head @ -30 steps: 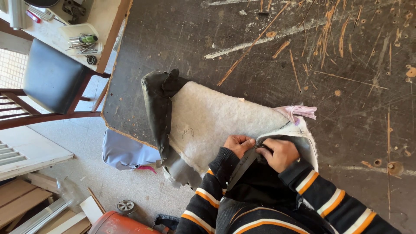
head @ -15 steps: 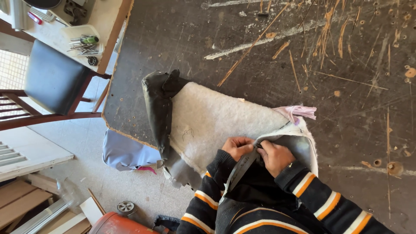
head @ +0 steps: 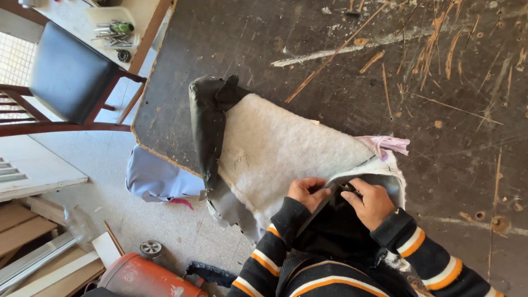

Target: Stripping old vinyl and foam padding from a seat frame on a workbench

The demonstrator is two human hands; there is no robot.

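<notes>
Black cover edge (head: 335, 190) between left hand (head: 309, 191) and right hand (head: 372, 201).

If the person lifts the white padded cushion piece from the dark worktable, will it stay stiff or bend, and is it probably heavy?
The white padded piece looks like fluffy batting, so it is probably light and soft on top. Its black cover curls and folds at the edge, and the left hand and right hand bend it easily, so the cover seems floppy. Whether a stiff board lies underneath cannot be seen.

A workshop — scarred, gouged workbench (head: 440, 165), loose tools in a tray (head: 113, 33), red compressor tank (head: 143, 278).
</notes>
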